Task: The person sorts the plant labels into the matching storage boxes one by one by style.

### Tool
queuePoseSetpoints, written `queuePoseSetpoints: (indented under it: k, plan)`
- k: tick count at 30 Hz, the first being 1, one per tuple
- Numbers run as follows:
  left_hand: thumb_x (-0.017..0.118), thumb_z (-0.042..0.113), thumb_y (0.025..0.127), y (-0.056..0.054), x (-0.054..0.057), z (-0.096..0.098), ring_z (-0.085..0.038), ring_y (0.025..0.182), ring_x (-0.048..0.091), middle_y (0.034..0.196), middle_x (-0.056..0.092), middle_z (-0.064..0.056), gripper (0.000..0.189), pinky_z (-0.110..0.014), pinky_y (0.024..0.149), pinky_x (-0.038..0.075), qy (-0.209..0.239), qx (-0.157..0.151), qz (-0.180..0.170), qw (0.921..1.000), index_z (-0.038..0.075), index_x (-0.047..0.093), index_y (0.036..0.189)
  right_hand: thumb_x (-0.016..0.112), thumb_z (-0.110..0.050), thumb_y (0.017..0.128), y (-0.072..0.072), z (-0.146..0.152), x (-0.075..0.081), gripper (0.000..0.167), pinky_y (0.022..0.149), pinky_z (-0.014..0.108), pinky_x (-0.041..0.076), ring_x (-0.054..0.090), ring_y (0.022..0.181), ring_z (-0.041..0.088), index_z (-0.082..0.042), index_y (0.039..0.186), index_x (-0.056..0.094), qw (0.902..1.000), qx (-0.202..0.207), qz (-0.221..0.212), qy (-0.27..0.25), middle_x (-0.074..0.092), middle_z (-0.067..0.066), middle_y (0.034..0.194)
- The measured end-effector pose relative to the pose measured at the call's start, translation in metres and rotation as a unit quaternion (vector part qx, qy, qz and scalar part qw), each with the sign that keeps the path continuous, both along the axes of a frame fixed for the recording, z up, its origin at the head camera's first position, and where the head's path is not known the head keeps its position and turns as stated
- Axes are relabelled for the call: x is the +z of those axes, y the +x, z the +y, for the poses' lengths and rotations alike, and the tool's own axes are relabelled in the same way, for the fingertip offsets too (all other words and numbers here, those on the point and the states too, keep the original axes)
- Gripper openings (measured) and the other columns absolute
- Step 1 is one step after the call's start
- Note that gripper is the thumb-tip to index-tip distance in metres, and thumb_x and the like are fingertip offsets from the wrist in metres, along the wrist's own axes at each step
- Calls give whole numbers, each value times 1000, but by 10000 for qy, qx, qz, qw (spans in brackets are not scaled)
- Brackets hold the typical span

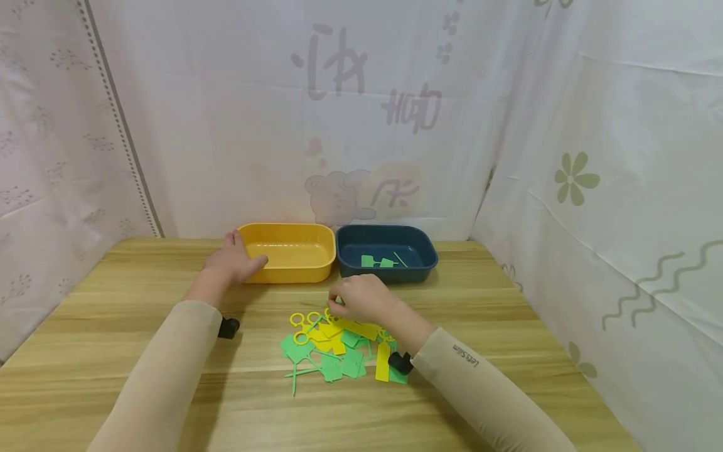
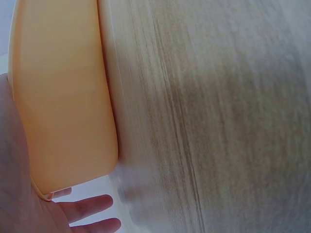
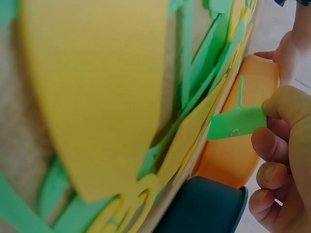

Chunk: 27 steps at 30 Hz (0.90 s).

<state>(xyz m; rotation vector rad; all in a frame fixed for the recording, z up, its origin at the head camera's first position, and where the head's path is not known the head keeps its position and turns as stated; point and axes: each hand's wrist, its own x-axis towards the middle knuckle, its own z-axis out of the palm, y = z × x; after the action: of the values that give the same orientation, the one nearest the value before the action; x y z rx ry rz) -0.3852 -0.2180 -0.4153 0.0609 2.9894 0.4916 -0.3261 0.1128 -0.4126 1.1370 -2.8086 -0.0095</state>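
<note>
My left hand (image 1: 231, 258) rests on the left end of the yellow bin (image 1: 289, 275), with its thumb over the front rim. In the left wrist view its straight fingers (image 2: 87, 208) reach past the bin's end wall. My right hand (image 1: 364, 300) pinches a green plant label (image 3: 238, 122) by one edge between thumb and forefinger, its thin stem pointing away. Below that hand lies a loose pile of green plant labels (image 1: 331, 368) and yellow ring-ended tags (image 1: 382, 362). One yellow tag looms large in the right wrist view.
A dark blue bin (image 1: 390, 275) stands at the right of the yellow bin and has several green labels (image 1: 387, 262) in it. Both bins are near the back edge of the wooden table (image 1: 469, 314). Printed curtains (image 1: 226, 125) hang behind and at the sides.
</note>
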Motion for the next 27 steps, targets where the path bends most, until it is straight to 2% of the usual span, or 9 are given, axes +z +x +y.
queuePoseSetpoints:
  k: [5,12,22,27]
  plan:
    - [36,66,106,0,0,0,-70,139,48,177,-7,-41,113,-76,113,45,-23,-11,-9,10000,-17,-13,166,68,-31,106,-1,3,2,17,60,23,47,56,67,6,-26,97,82,9993,118,315,-176,74,-14,86]
    - [37,66,107,0,0,0,-70,138,50,177,-6,-41,113,-77,112,45,-31,4,20,10000,-17,-13,166,68,-32,105,-1,6,9,18,63,22,48,56,68,5,-24,97,80,9984,48,481,-280,72,-14,85]
    - [37,66,107,-1,-2,-1,-71,136,50,177,-6,-41,113,-76,110,46,-17,9,36,10000,-16,-14,166,66,-30,107,4,8,32,18,60,23,47,57,68,5,-23,96,78,9966,-31,429,-707,70,-13,85]
    - [37,65,107,-1,-3,-1,-71,138,48,177,-6,-42,113,-76,111,46,-23,-1,44,10000,-17,-13,166,67,-30,105,0,13,47,17,60,22,46,58,68,7,-22,97,79,9946,-40,569,-870,72,-11,84]
